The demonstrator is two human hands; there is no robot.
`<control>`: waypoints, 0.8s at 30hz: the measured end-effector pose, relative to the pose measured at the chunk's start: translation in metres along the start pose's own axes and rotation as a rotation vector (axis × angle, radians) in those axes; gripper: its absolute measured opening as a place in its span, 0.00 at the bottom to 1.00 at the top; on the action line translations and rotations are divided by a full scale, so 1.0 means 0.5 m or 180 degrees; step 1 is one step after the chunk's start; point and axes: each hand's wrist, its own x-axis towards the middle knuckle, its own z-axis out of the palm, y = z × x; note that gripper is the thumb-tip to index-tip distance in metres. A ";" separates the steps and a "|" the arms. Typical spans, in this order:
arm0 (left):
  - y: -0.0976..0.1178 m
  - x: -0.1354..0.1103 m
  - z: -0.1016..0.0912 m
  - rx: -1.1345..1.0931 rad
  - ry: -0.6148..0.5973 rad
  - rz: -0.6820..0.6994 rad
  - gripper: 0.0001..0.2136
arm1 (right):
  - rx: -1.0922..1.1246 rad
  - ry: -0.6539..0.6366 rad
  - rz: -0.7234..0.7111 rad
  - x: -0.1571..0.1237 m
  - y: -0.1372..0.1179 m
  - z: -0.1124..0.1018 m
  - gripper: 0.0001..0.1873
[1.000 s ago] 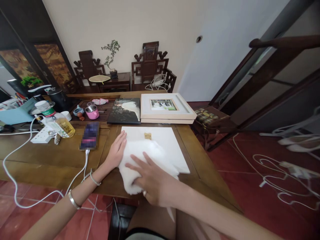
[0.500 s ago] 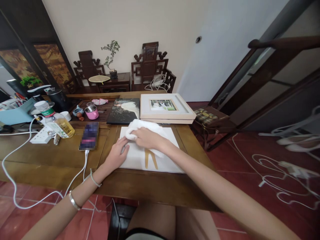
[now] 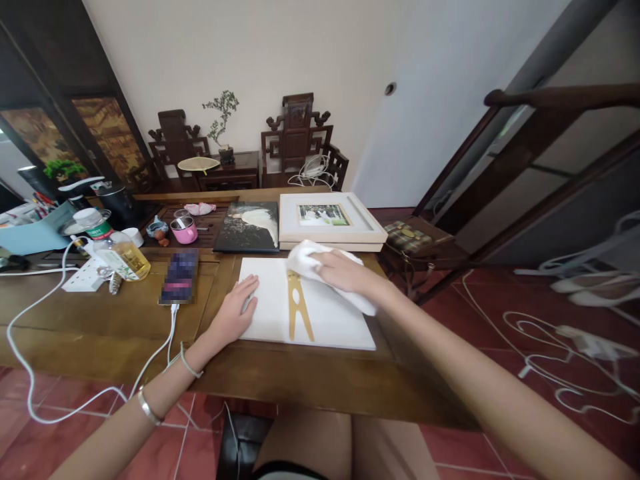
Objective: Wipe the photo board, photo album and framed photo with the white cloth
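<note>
A flat white board [image 3: 334, 325] lies on the wooden table in front of me, with a tan A-shaped stand leg [image 3: 297, 308] on its face. My right hand [image 3: 337, 270] grips a white cloth [image 3: 306, 255] pressed on the board's upper right part, and the cloth covers the top of the tan leg. Resting with fingers stretched out on the board's left edge is my left hand [image 3: 239, 308]. Just behind the board are a dark photo panel [image 3: 239, 230] and a pale picture frame [image 3: 373, 230] with a small photo inside.
Left of the board lies a phone [image 3: 179, 279] plugged into white cables. Farther left are a drink bottle [image 3: 120, 252], a white power strip [image 3: 84, 277] and a pink cup [image 3: 185, 231]. A chair with a plaid bag [image 3: 407, 239] stands beyond the table's right end.
My right hand has slid the cloth to the right across the board, uncovering its upper left and more of the tan leg. My left hand stays at the left edge.
</note>
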 end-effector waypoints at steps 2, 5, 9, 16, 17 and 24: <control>-0.001 0.000 0.001 0.0004 0.0004 0.0005 0.20 | -0.0050 0.0029 0.0095 -0.048 0.025 0.005 0.23; 0.000 0.001 0.002 0.0032 0.0006 -0.0016 0.20 | -0.0181 0.0010 -0.0099 -0.127 0.020 0.033 0.21; 0.001 0.000 0.001 0.0071 -0.0022 0.0002 0.20 | -0.0305 0.0043 -0.0677 -0.247 -0.036 0.063 0.19; -0.002 0.001 0.002 0.0025 0.0026 0.0029 0.20 | -0.0154 -0.0221 -0.0844 -0.300 -0.061 0.040 0.18; -0.002 0.001 0.002 0.0021 0.0023 0.0028 0.20 | -0.0154 -0.0218 -0.0823 -0.281 -0.049 0.039 0.18; 0.003 0.001 -0.002 0.0003 -0.0020 0.0004 0.19 | -0.0062 -0.0199 -0.0527 -0.106 0.028 0.029 0.19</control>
